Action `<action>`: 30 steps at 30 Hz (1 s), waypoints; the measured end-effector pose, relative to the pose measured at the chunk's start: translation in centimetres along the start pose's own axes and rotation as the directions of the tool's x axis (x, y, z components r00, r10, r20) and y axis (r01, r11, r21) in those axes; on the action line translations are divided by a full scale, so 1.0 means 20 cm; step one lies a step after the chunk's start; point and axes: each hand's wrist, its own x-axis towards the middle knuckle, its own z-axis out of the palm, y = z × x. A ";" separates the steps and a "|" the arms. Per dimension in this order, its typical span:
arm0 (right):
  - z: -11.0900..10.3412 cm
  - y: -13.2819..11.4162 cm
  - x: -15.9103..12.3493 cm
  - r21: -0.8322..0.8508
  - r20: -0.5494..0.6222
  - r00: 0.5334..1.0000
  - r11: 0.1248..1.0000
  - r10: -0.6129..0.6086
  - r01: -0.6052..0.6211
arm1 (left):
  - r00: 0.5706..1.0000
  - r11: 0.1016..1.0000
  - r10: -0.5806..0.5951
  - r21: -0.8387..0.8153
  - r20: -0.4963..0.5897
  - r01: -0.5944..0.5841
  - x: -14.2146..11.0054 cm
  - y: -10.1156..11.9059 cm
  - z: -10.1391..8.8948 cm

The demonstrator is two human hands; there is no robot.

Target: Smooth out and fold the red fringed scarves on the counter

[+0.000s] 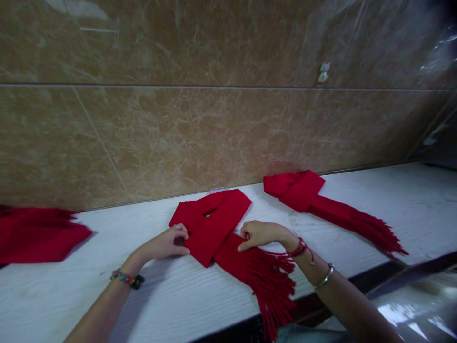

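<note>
In front of me a red scarf (214, 228) lies on the white table, folded into a crossed loop with a small gap near its top. Its fringed end fans out toward the table's front edge and hangs partly over it. My left hand (171, 242) is closed at the left side of the loop, thumb and fingers pinching the cloth edge. On the other side, my right hand (262, 234) has curled fingers and its thumb against the fringed tail, closed on the cloth. The fingertips are partly hidden.
A second red scarf (303, 193), similarly crossed, lies to the right with its fringe toward the front edge. More red cloth (39, 236) lies at the far left. A brown marbled tile wall (185, 138) rises behind the white table (150, 295). A socket (323, 72) is on the wall.
</note>
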 end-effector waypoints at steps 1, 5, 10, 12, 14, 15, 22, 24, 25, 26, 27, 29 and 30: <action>0.00 -0.01 0.00 -0.021 0.004 1.000 1.000 0.013 -0.013 | 1.000 1.000 0.007 -0.003 0.003 -0.007 0.00 0.00 0.00; 0.02 -0.04 -0.01 -0.042 -0.014 1.000 0.999 0.023 -0.023 | 0.999 1.000 -0.005 -0.011 -0.037 0.005 0.00 0.00 -0.01; 0.04 -0.06 -0.05 0.080 -0.142 0.989 0.996 0.041 -0.030 | 0.996 1.000 -0.020 0.017 -0.082 0.022 0.00 -0.03 -0.01; 0.04 -0.07 -0.07 0.134 -0.165 0.985 0.991 0.050 -0.028 | 0.995 0.999 -0.024 0.029 -0.092 0.027 0.01 -0.05 -0.01; 0.04 -0.07 -0.08 0.198 -0.181 0.983 0.980 0.041 -0.005 | 0.995 0.999 -0.020 0.035 -0.097 0.024 0.01 -0.06 -0.01; 0.04 -0.06 -0.09 0.246 -0.191 0.981 0.969 0.035 0.013 | 0.995 0.999 -0.017 0.037 -0.101 0.021 0.01 -0.06 -0.01; -0.04 -0.03 -0.16 0.571 -0.176 0.978 0.821 0.116 0.006 | 0.995 0.999 -0.025 0.044 -0.099 0.030 0.02 -0.06 0.00; -0.04 -0.03 -0.18 0.512 -0.166 0.982 0.859 0.092 0.006 | 0.994 0.998 -0.025 0.048 -0.102 0.030 0.02 -0.06 0.00; -0.03 -0.02 -0.18 0.438 -0.162 0.983 0.899 0.083 -0.003 | 0.994 0.998 -0.025 0.051 -0.110 0.031 0.02 -0.07 0.01; -0.02 -0.02 -0.18 0.343 -0.159 0.984 0.939 0.082 -0.024 | 0.992 0.998 -0.027 0.057 -0.120 0.034 0.02 -0.07 0.01; -0.01 -0.01 -0.17 0.237 -0.163 0.982 0.970 0.090 -0.050 | 0.991 0.997 -0.031 0.065 -0.131 0.040 0.01 -0.07 0.00; 0.02 -0.01 -0.17 0.058 -0.189 0.977 0.995 0.096 -0.087 | 0.987 0.997 -0.039 0.065 -0.154 0.050 0.00 -0.06 -0.01; 0.03 -0.01 -0.17 0.008 -0.198 0.976 0.996 0.091 -0.091 | 0.984 0.998 -0.034 0.054 -0.174 0.044 0.00 -0.05 -0.01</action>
